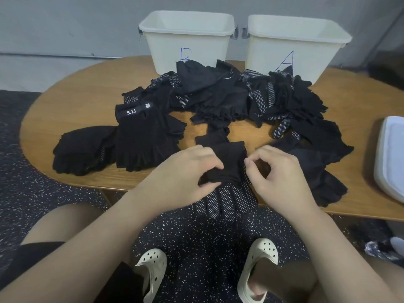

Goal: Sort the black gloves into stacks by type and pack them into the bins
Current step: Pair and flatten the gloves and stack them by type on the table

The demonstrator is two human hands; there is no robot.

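wooden oval table (83, 88): heap of black gloves (218, 95) mid-table, before two white bins (185, 40). at the near edge, left hand (185, 171) and right hand (277, 173) both pinch a dotted glove (227, 193), its fingers overhanging the edge.

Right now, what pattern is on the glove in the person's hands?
Black with small white dots on the fingers, seen in the head view: dotted glove.

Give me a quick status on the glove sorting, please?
Left hand and right hand both pinching a dotted glove at the table edge. Bins not yet packed. Unsorted pile ahead.
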